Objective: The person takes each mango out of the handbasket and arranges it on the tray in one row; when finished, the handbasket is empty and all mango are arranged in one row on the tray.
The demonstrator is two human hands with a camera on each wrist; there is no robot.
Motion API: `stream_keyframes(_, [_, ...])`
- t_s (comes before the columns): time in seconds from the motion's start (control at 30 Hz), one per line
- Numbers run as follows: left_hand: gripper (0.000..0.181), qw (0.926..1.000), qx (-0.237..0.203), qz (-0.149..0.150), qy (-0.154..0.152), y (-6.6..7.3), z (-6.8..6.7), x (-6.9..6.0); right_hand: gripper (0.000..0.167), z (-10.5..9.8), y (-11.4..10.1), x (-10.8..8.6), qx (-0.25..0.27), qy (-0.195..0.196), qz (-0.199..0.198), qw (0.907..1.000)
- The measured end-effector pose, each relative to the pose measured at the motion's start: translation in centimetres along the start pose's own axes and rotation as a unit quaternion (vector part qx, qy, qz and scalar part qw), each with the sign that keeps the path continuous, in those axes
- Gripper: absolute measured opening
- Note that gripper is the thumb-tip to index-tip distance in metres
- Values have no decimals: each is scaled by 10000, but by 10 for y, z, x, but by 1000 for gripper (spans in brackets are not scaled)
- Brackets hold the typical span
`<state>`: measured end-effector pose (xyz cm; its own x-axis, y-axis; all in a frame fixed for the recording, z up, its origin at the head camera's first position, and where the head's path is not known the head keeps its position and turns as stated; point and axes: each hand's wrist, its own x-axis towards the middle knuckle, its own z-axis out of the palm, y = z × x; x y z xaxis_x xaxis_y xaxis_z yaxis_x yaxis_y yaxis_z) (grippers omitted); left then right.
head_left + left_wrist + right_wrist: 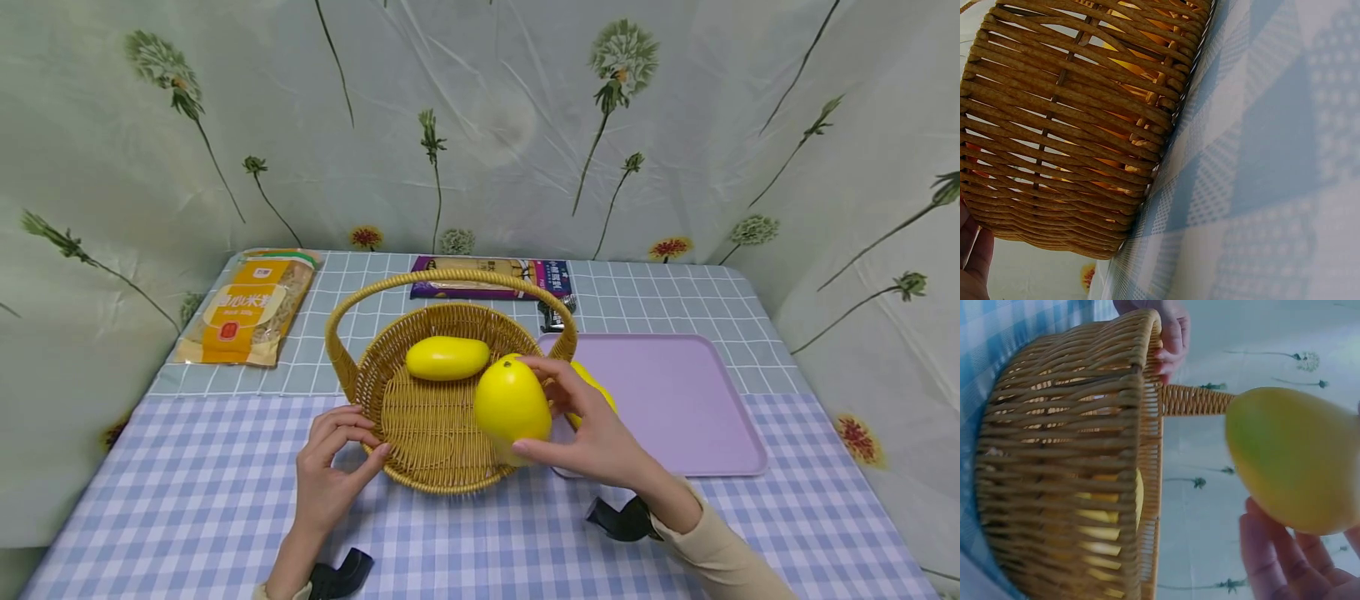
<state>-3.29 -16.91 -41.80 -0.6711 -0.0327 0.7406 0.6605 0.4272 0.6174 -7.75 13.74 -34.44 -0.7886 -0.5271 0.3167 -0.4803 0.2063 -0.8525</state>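
Observation:
My right hand (592, 429) grips a yellow mango (512, 402) above the right side of a wicker basket (442, 471). Close up in the right wrist view, the mango (1297, 462) has a greenish patch, and fingers (1279, 556) curl under it. My left hand (330, 458) holds the basket's left rim, thumb and fingers around the edge. Inside the basket, against its far wall, lies another yellow mango (447, 358). Partly hidden behind my right hand, a further yellow fruit (596, 388) shows over the purple tray (675, 408). The basket's arched handle (450, 275) stands upright.
An orange-and-clear food bag (247, 308) lies at the back left. Behind the basket is a purple noodle package (487, 279), with a small black packet (555, 315) near its right end. A flowered curtain (510, 125) hangs behind the checked tablecloth (187, 483).

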Motion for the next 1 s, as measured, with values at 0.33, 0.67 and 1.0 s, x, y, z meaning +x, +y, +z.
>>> stream_keyframes(0.33, [19,10000,-22,58,52,-1,0,0,70,-15,14,-22,360,896,-103,9953])
stream_keyframes(0.67, [19,9999,-66,97,47,-1,1,1,67,-35,28,-39,579,2016,21,9777])
stream_keyframes(1.0, [20,9999,-82,124,58,-1,1,1,54,-59,55,-46,490,2848,569,9557])
